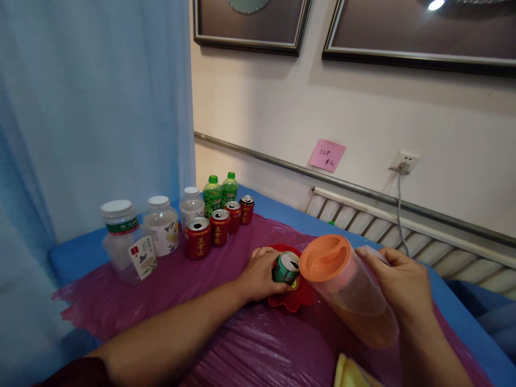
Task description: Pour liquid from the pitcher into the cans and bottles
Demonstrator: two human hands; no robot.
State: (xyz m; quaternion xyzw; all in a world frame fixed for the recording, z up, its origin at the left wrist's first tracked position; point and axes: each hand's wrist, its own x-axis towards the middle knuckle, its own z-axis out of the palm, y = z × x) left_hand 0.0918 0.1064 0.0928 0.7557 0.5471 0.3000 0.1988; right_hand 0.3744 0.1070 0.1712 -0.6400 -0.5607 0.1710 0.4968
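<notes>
Fingers of my left hand (262,274) wrap round a green can (285,269) with an opened top, tilted slightly over a red scalloped plate (292,301). My right hand (403,279) is closed on the handle of a clear pitcher (358,306) with an orange lid (326,258). The pitcher leans to the left, its lid close beside the can's top. Brownish liquid shows in its lower part. No stream of liquid can be made out between pitcher and can.
Red cans (198,239), green-capped bottles (212,198) and white-lidded jars (129,247) stand at the left on purple plastic sheeting (250,344). A yellow cloth or packet (350,372) lies at the front edge. Behind are a radiator (363,223) and a blue curtain (92,107).
</notes>
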